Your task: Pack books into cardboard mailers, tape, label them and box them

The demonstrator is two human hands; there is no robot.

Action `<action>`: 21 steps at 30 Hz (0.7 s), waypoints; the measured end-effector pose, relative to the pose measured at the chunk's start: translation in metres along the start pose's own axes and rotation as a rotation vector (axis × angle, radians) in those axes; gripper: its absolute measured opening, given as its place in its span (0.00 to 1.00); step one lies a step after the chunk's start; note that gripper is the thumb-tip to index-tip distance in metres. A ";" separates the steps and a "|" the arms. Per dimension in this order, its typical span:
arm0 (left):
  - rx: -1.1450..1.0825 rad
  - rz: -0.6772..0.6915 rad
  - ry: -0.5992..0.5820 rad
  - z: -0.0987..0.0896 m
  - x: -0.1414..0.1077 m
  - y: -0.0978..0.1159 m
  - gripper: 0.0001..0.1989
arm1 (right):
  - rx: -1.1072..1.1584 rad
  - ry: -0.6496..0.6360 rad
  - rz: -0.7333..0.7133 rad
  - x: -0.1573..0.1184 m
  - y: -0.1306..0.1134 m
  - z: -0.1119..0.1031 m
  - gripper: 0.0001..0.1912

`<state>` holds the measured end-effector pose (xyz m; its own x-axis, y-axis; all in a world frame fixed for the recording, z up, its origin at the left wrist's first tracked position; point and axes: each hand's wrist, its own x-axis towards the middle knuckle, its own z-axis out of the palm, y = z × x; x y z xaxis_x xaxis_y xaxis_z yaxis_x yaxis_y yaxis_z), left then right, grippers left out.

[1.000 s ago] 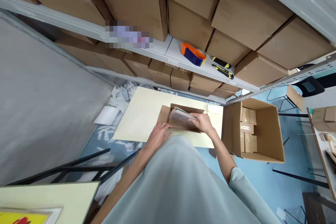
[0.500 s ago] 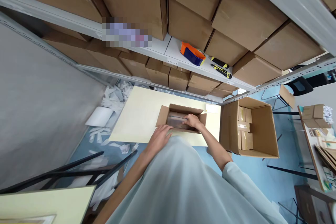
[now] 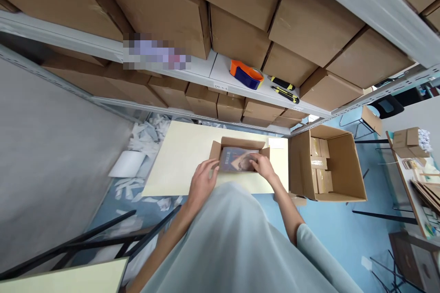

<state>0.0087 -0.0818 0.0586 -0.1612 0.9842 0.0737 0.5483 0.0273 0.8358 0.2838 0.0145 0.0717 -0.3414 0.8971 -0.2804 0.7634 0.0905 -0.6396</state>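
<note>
As the left hand [image 3: 202,183], loosely spread and empty, guards the left end of the carton [image 3: 242,143], keep the book [image 3: 232,159] level; the right hand [image 3: 264,166] has its grip curled, hold unclear.

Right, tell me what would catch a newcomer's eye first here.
Probably the bright orange-and-blue object on the shelf, beside two black-and-yellow cutters. Next, the large open carton right of the pale tabletop. Then the small open box on that tabletop, with a printed item inside.
</note>
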 end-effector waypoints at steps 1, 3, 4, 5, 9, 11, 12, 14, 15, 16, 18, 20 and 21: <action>0.017 -0.010 0.041 -0.001 0.002 -0.002 0.19 | 0.039 0.084 -0.004 -0.010 0.003 -0.007 0.19; 0.045 -0.053 0.098 0.000 0.004 -0.010 0.23 | 0.105 0.288 0.047 -0.028 0.010 -0.018 0.19; 0.052 -0.087 0.105 0.001 0.005 -0.015 0.25 | 0.128 0.384 0.102 -0.036 0.016 -0.022 0.21; 0.052 -0.124 0.098 0.003 0.006 -0.019 0.28 | 0.149 0.457 0.166 -0.044 0.021 -0.024 0.23; 0.020 -0.194 0.003 0.010 0.008 -0.022 0.33 | 0.318 0.455 0.319 -0.061 0.036 -0.017 0.32; 0.007 -0.167 -0.056 0.013 0.006 -0.016 0.35 | 0.418 0.381 0.297 -0.065 0.036 -0.009 0.33; 0.000 -0.152 -0.092 0.014 0.005 -0.012 0.36 | 0.448 0.343 0.270 -0.067 0.034 -0.005 0.33; -0.015 -0.125 -0.182 0.017 0.003 -0.008 0.39 | 0.451 0.253 0.198 -0.070 0.029 0.003 0.35; -0.025 -0.113 -0.233 0.019 0.001 -0.008 0.40 | 0.429 0.203 0.162 -0.071 0.028 0.006 0.37; -0.035 -0.103 -0.284 0.020 0.000 -0.010 0.40 | 0.396 0.156 0.134 -0.071 0.027 0.009 0.40; -0.044 -0.092 -0.370 0.024 -0.001 -0.018 0.39 | 0.324 0.104 0.113 -0.071 0.030 0.015 0.42; -0.026 -0.090 -0.406 0.028 0.000 -0.029 0.37 | 0.274 0.110 0.123 -0.068 0.036 0.021 0.36; -0.010 -0.089 -0.409 0.029 0.001 -0.034 0.36 | 0.258 0.118 0.124 -0.066 0.039 0.024 0.33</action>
<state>0.0140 -0.0764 0.0147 0.1328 0.9664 -0.2200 0.5389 0.1158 0.8344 0.3231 -0.0512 0.0480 -0.1765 0.9398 -0.2926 0.6259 -0.1222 -0.7703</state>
